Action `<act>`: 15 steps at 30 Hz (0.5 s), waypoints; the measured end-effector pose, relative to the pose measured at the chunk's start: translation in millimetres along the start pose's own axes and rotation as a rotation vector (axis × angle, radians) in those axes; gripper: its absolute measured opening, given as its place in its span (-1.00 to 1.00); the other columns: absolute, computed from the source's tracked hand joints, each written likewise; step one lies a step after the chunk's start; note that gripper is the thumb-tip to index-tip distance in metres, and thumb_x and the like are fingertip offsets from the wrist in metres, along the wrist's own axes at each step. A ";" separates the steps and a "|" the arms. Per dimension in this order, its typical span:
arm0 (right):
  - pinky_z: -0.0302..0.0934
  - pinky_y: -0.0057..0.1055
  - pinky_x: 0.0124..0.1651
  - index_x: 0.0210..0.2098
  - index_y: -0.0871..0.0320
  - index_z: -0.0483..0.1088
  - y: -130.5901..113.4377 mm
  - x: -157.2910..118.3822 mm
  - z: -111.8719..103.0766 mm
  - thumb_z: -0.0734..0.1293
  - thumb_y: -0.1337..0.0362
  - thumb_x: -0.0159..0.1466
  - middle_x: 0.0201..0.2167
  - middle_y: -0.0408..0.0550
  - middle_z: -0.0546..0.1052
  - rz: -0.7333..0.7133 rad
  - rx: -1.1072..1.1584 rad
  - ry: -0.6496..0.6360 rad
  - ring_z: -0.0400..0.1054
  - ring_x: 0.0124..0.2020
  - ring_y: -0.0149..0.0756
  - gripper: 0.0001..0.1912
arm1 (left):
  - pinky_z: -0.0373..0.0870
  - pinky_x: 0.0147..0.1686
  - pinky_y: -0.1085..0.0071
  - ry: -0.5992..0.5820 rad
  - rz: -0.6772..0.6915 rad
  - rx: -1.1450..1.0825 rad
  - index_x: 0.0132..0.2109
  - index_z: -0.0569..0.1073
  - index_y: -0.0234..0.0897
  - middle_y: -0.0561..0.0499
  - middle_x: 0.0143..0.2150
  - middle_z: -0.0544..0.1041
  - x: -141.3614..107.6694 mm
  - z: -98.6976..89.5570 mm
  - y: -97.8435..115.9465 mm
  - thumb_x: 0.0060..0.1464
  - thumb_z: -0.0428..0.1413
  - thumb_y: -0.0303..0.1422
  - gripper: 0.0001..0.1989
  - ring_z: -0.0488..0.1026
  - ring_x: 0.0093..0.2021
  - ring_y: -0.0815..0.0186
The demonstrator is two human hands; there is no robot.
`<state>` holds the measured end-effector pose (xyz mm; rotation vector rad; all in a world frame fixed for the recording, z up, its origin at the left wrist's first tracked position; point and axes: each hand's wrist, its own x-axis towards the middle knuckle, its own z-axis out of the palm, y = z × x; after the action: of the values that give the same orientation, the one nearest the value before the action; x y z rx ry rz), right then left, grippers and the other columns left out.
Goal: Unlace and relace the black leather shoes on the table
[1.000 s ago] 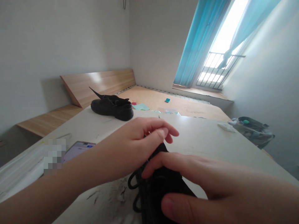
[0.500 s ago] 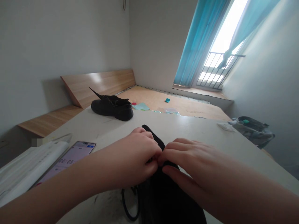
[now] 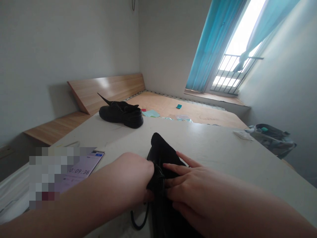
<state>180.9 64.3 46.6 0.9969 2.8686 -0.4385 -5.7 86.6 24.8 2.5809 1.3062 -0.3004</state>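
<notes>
A black shoe [image 3: 158, 205] lies on the white table at the bottom centre, its dark tongue [image 3: 160, 145] standing up toward the far side. My left hand [image 3: 131, 175] is closed at the shoe's left edge; its fingertips are mostly hidden. Spread over the dark inner part, my right hand [image 3: 190, 185] rests with fingers apart, pressing on the material. A black lace loop [image 3: 140, 219] hangs at the left side of the shoe. Another black shoe [image 3: 121, 115] stands farther back on the table, its tongue raised.
A phone [image 3: 84, 168] showing a timer lies at the left beside white plastic packaging [image 3: 15, 191]. Beyond the white table [image 3: 208, 138] are a wooden board surface with small papers [image 3: 151, 113] and, at right, a grey bag [image 3: 272, 138].
My hands have moved apart from their pinch at the tongue. The right fingers have spread over the dark material, the left hand has shifted left, and laces now show between them.
</notes>
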 end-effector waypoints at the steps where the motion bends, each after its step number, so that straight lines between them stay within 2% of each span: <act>1: -0.22 -0.03 0.44 -0.24 0.00 0.58 -1.2 -1.5 -0.1 0.29 0.38 0.29 -0.24 -0.13 0.65 0.009 0.004 -0.005 0.40 0.12 -0.12 -0.77 | 0.12 -0.57 0.37 0.006 -0.002 0.024 -0.35 0.60 -0.19 -0.07 -0.42 0.64 2.5 0.4 1.8 0.05 0.07 -0.39 -0.81 0.56 -0.44 0.11; 4: -0.34 -0.03 0.47 -0.26 0.02 0.58 -3.2 -6.1 -1.1 0.31 0.34 0.30 -0.18 -0.12 0.65 0.030 0.008 -0.043 0.37 0.16 -0.14 -0.81 | 0.12 -0.56 0.36 0.026 -0.033 0.059 -0.43 0.58 -0.24 -0.10 -0.45 0.62 5.5 -7.3 2.3 0.05 0.00 -0.50 -0.73 0.56 -0.45 0.11; 6: -0.38 -0.05 0.47 -0.22 0.04 0.58 -3.5 -8.5 -1.0 0.31 0.33 0.31 -0.13 -0.13 0.64 0.031 0.005 -0.074 0.35 0.18 -0.16 -0.82 | 0.17 -0.53 0.34 0.088 -0.100 0.058 -0.38 0.57 -0.25 -0.11 -0.41 0.62 4.4 -17.3 0.8 0.05 -0.02 -0.51 -0.73 0.56 -0.42 0.09; 7: -0.36 -0.08 0.47 -0.18 0.05 0.58 -3.4 -9.3 -0.2 0.31 0.32 0.32 -0.11 -0.12 0.64 0.021 -0.001 -0.079 0.35 0.18 -0.16 -0.81 | 0.22 -0.50 0.32 0.163 -0.129 0.044 -0.31 0.57 -0.25 -0.11 -0.37 0.62 3.5 -22.2 0.3 0.06 -0.04 -0.50 -0.73 0.55 -0.40 0.08; 8: -0.31 -0.10 0.47 -0.14 0.06 0.58 -3.1 -9.7 1.1 0.31 0.31 0.33 -0.08 -0.12 0.63 0.002 -0.012 -0.072 0.36 0.18 -0.17 -0.80 | 0.25 -0.46 0.31 0.305 -0.120 0.002 -0.25 0.57 -0.24 -0.10 -0.34 0.62 2.6 -26.6 0.5 0.08 -0.05 -0.49 -0.72 0.54 -0.38 0.09; 10: -0.14 -0.14 0.44 -0.08 0.10 0.56 -2.0 -9.9 5.2 0.30 0.27 0.35 -0.04 -0.08 0.61 -0.055 -0.062 -0.036 0.39 0.14 -0.16 -0.77 | 0.32 -0.34 0.30 0.603 0.034 -0.107 -0.13 0.54 -0.21 -0.04 -0.25 0.62 1.5 -31.9 2.2 0.09 -0.05 -0.50 -0.69 0.52 -0.27 0.14; 11: -0.04 -0.15 0.41 -0.09 0.11 0.56 -1.3 -9.7 7.9 0.29 0.24 0.36 -0.04 -0.06 0.61 -0.089 -0.098 -0.010 0.41 0.11 -0.15 -0.77 | 0.34 -0.26 0.32 0.705 0.159 -0.167 -0.10 0.53 -0.19 0.00 -0.20 0.61 1.4 -32.7 3.5 0.09 -0.05 -0.52 -0.67 0.51 -0.21 0.18; 12: 0.04 -0.16 0.38 -0.12 0.12 0.56 -0.4 -9.6 10.8 0.29 0.23 0.36 -0.04 -0.05 0.60 -0.115 -0.144 0.018 0.43 0.09 -0.14 -0.78 | 0.34 -0.20 0.35 0.736 0.283 -0.216 -0.09 0.52 -0.18 0.04 -0.17 0.60 1.7 -32.3 4.5 0.08 -0.05 -0.55 -0.66 0.49 -0.16 0.23; 13: 0.10 -0.17 0.35 -0.15 0.12 0.56 0.6 -9.8 13.6 0.29 0.23 0.36 -0.03 -0.03 0.60 -0.139 -0.185 0.044 0.43 0.07 -0.14 -0.78 | 0.32 -0.16 0.39 0.703 0.375 -0.251 -0.12 0.52 -0.18 0.07 -0.17 0.60 2.2 -31.0 5.2 0.08 -0.05 -0.58 -0.65 0.48 -0.14 0.27; 15: 0.15 -0.21 0.33 -0.13 0.13 0.55 2.5 -11.7 18.5 0.29 0.22 0.36 -0.01 -0.03 0.59 -0.172 -0.242 0.092 0.43 0.08 -0.14 -0.78 | 0.30 -0.14 0.40 0.535 0.441 -0.268 -0.17 0.54 -0.16 0.11 -0.22 0.60 3.4 -26.7 5.3 0.07 -0.05 -0.62 -0.64 0.47 -0.16 0.31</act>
<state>191.1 53.8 30.1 0.7527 3.0076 -0.0524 2.6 94.1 49.8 2.7002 0.7831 0.6341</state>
